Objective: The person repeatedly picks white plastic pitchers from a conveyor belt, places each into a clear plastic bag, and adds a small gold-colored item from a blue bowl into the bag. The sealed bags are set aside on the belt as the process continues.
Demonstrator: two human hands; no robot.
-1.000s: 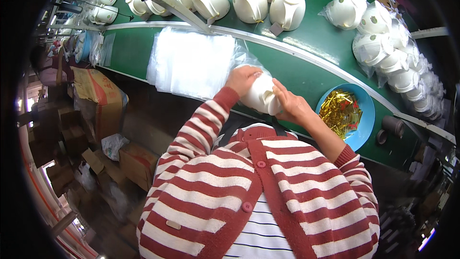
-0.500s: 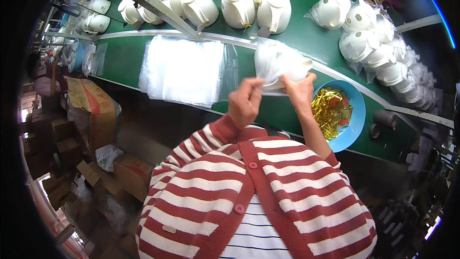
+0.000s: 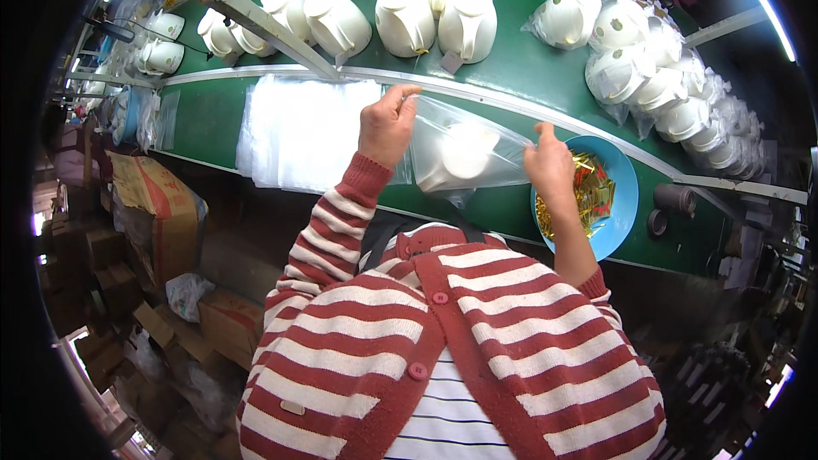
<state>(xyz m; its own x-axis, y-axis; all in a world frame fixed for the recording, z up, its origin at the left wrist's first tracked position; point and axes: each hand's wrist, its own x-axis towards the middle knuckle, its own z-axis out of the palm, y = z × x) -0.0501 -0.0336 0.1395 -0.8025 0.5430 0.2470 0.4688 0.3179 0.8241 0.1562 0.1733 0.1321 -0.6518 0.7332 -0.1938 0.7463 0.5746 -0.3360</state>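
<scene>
A white jug (image 3: 467, 152) lies inside a clear plastic bag (image 3: 433, 123) on the green workbench, its shape partly veiled by the film. My left hand (image 3: 388, 126) pinches the bag's upper left corner. At the opposite side, my right hand (image 3: 550, 162) grips the bag's right edge between thumb and fingers. The film is stretched taut between both hands, above and around the jug. Just left of the bag lies a stack of flat clear bags (image 3: 308, 132), close to my left wrist.
Near my right forearm stands a blue basin (image 3: 626, 204) holding gold twist-tie-like strips (image 3: 588, 196). Brown tape rolls (image 3: 675, 198) sit beyond it. Unwrapped white jugs (image 3: 467, 21) stand behind the metal rail; bagged jugs (image 3: 626, 72) crowd the right. Cardboard boxes (image 3: 158, 213) fill the left floor.
My left hand has moved up and left, my right slightly down and right. The bag, bunched around the jug before, is now spread wide between them. The whole view has shifted a little.
</scene>
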